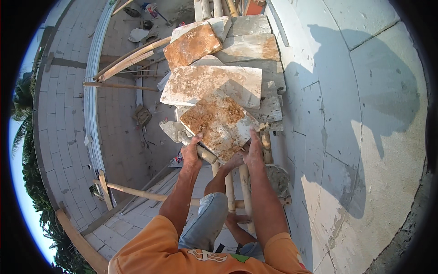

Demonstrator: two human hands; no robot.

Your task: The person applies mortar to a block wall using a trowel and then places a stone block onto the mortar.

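Both hands grip a square slab [218, 122], tilted so that one corner points toward me. Rough brown and whitish crust covers its upper face. My left hand [190, 153] is closed on its near left edge, with the thumb on top. Around the near right edge my right hand [253, 148] is closed too. A trowel with a grey, mortar-smeared blade [174, 131] lies beside my left hand; whether those fingers also hold its handle, I cannot tell. Just beyond the slab lies a larger pale board [216, 84] with brown stains.
Stacked boards [250, 48] and a rust-brown slab [192, 45] lie farther off on bamboo poles [245, 180]. A pale block wall [337, 114] rises at the right. At the left, far below, is a floor [157, 114] with tools and bamboo. A bucket [276, 180] stands near my right forearm.
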